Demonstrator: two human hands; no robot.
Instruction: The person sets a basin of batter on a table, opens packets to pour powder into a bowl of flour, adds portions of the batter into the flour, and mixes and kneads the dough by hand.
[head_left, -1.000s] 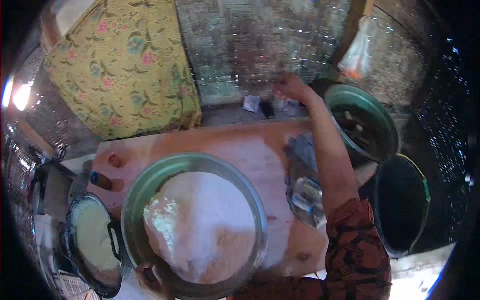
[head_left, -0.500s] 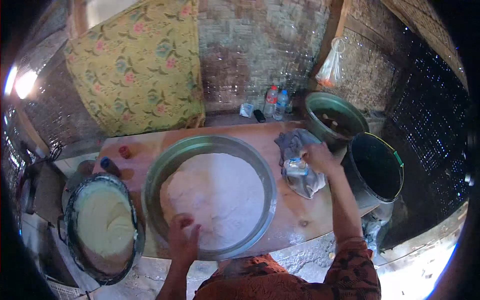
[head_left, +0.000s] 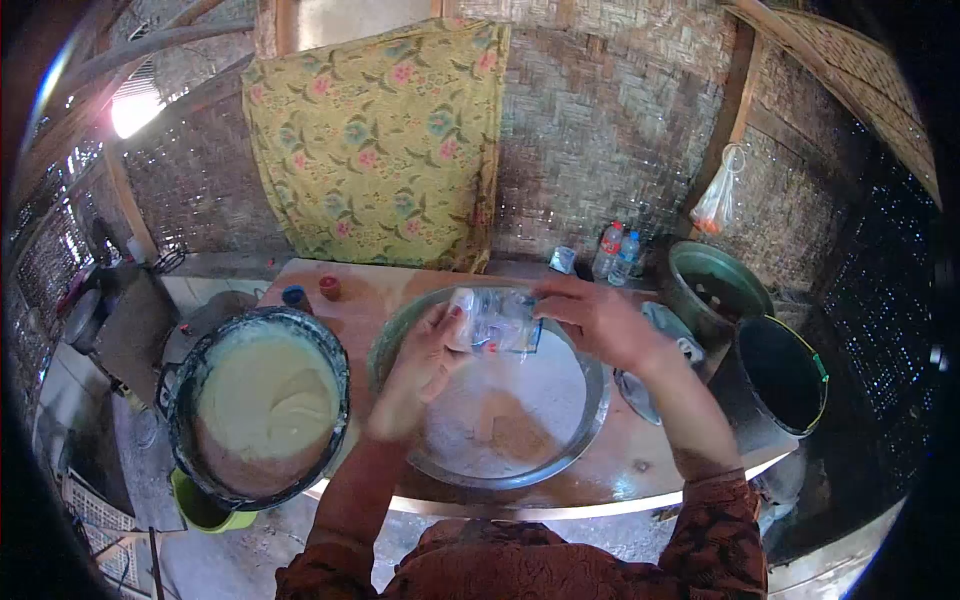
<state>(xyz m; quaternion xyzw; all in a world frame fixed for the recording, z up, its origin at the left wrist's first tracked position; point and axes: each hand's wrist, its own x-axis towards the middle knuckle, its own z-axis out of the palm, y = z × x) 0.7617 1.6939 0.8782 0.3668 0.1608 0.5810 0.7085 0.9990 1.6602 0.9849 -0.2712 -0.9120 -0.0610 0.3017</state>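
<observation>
Both my hands hold a clear plastic packet [head_left: 498, 320] with blue and red print, raised over the wide metal basin [head_left: 598, 425]. My left hand [head_left: 425, 355] is closed on the packet's left end. Fingers of my right hand [head_left: 600, 325] pinch its upper right edge. What is inside the packet I cannot make out. Below it, white powder [head_left: 545, 400] fills much of the basin, with the shadow of my hands on it. Right of the basin, a grey cloth [head_left: 640, 395] lies partly hidden behind my right forearm.
A dark pan of pale batter [head_left: 265, 390] stands at the left, near a blue lid [head_left: 293, 295] and a red lid [head_left: 330, 287]. At the right are a green basin [head_left: 715, 265] and a black bucket [head_left: 775, 375]. Two bottles [head_left: 615, 255] stand at the back.
My right hand has brought the packet from the cloth to above the basin. My left hand has risen from the powder and now grips it too. The view has turned left.
</observation>
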